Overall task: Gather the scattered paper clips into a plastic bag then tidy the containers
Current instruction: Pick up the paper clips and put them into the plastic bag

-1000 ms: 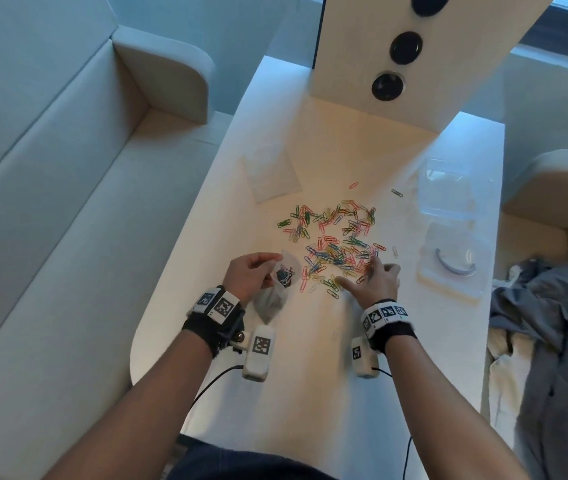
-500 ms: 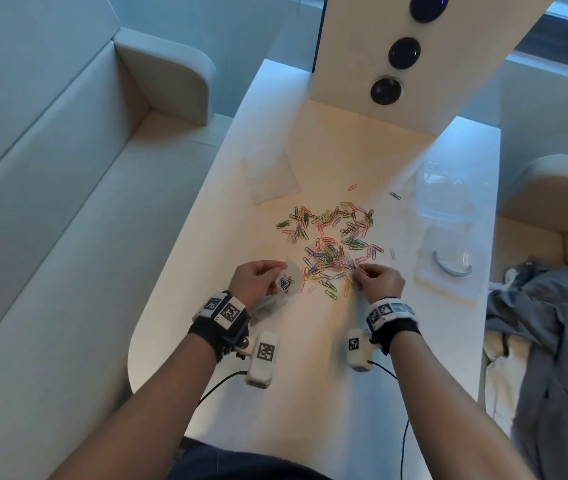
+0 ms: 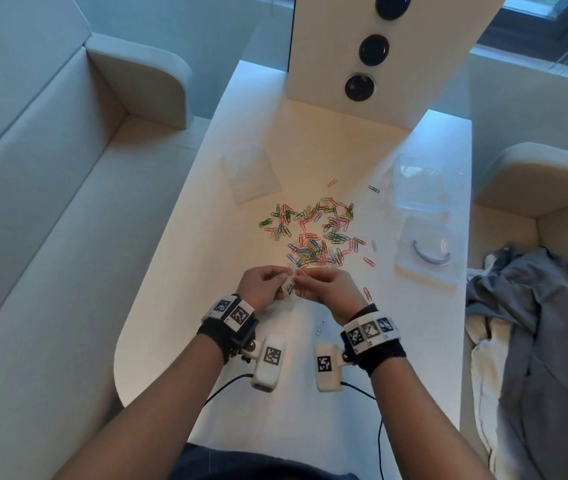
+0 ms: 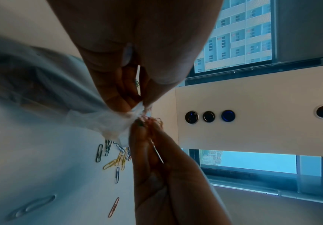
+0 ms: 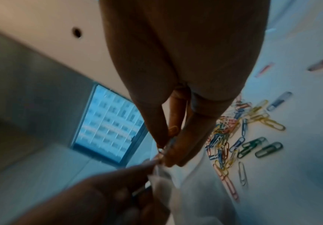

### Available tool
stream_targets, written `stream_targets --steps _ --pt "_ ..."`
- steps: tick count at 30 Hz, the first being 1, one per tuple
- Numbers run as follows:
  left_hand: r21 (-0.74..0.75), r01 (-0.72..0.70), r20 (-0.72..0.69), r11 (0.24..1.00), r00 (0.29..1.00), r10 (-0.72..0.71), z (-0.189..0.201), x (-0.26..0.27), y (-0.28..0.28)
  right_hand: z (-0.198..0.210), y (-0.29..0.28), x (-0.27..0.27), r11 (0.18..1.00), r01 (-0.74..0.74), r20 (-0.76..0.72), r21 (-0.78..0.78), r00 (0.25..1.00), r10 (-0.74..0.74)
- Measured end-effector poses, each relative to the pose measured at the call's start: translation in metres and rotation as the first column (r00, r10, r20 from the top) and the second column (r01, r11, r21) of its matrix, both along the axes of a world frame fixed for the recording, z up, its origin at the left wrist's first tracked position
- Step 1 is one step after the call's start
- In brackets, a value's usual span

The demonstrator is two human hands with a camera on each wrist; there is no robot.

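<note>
The left hand [image 3: 262, 285] pinches the mouth of the thin, crinkled plastic bag [image 4: 106, 121], and the fingers of the right hand [image 3: 327, 289] clamp a small bunch of clips [image 4: 152, 121] right at that opening. Best to hold the soft mouth spread wide and let the bunch slip fully inside before letting go. Beyond, most of the paper clips [image 3: 313, 233], glossy coloured wire loops, lie scattered on the smooth tabletop [image 3: 327, 140], with clear rigid containers [image 3: 426, 188] farther right.

Bare table [image 3: 258, 403] near hands; paper clips [image 3: 313, 233] ahead, containers [image 3: 426, 183] right
</note>
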State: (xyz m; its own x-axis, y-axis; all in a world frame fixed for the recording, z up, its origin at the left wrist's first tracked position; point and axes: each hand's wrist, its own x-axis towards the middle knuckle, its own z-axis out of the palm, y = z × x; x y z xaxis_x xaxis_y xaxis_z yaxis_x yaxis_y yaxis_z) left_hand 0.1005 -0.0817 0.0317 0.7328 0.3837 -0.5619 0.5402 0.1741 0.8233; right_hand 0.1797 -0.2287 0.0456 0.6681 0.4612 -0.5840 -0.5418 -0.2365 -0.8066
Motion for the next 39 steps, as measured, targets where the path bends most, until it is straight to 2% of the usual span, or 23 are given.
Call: stream_targets --steps 2,5,10,13,15,16,18,20,21,23,25,27,28,31,35,39 --pt "-0.004 0.003 0.006 1.0 1.0 -0.003 0.0 0.0 -0.003 -0.003 0.008 -0.003 0.984 -0.063 0.153 -0.17 0.984 0.089" --pt "0.001 -0.008 0.005 1.0 1.0 0.008 0.0 0.0 -0.005 -0.004 0.014 -0.005 0.919 -0.15 0.299 -0.365 0.916 0.268" --pt "0.011 0.009 0.012 1.0 1.0 -0.009 0.002 -0.001 -0.005 0.001 0.02 -0.015 0.854 -0.065 0.491 -0.516 0.795 0.357" --pt "0.004 0.02 0.018 1.0 1.0 -0.02 0.002 -0.003 -0.004 0.001 0.022 -0.017 0.747 -0.185 0.465 -0.639 0.68 0.566" --pt "0.005 0.016 0.016 1.0 1.0 -0.016 0.002 -0.004 -0.004 0.002 0.02 -0.016 0.696 -0.265 0.434 -0.667 0.621 0.652" --pt "0.01 0.012 0.016 1.0 1.0 -0.013 0.002 -0.005 -0.004 0.005 0.018 -0.015 0.708 -0.277 0.45 -0.65 0.61 0.652" --pt "0.015 0.002 0.019 1.0 1.0 -0.002 0.002 -0.006 -0.004 0.012 0.009 -0.013 0.806 -0.224 0.528 -0.547 0.655 0.54" --pt "0.02 -0.007 0.021 1.0 1.0 0.006 0.003 -0.007 -0.002 0.016 -0.012 -0.007 0.895 -0.063 0.607 -0.441 0.714 0.349" --pt "0.02 -0.008 0.025 1.0 1.0 0.007 0.004 -0.008 0.001 0.013 -0.028 -0.004 0.906 0.027 0.619 -0.422 0.739 0.266" --pt "0.013 -0.011 0.031 1.0 0.999 0.011 0.004 -0.011 0.008 -0.005 -0.065 0.001 0.847 0.131 0.537 -0.515 0.819 0.2" --pt "-0.01 -0.028 0.025 1.0 0.999 0.028 0.002 -0.012 0.014 -0.026 -0.096 -0.004 0.697 0.057 0.325 -0.715 0.909 0.259" --pt "-0.027 -0.046 0.018 0.999 0.999 0.046 0.001 -0.014 0.019 -0.046 -0.108 -0.021 0.625 -0.054 0.162 -0.779 0.945 0.284" --pt "-0.029 -0.051 0.015 0.998 0.999 0.051 0.001 -0.014 0.021 -0.053 -0.109 -0.031 0.623 -0.053 0.169 -0.781 0.941 0.292" --pt "-0.028 -0.058 -0.001 0.998 0.998 0.058 0.001 -0.017 0.025 -0.076 -0.097 -0.048 0.656 0.065 0.353 -0.752 0.88 0.317" --pt "-0.023 -0.069 -0.032 0.997 0.997 0.068 -0.001 -0.022 0.029 -0.089 -0.066 -0.043 0.769 0.224 0.504 -0.598 0.851 0.144" --pt "-0.021 -0.054 -0.038 0.998 0.998 0.053 -0.003 -0.024 0.032 -0.088 -0.028 -0.014 0.791 0.318 0.541 -0.523 0.841 0.02"
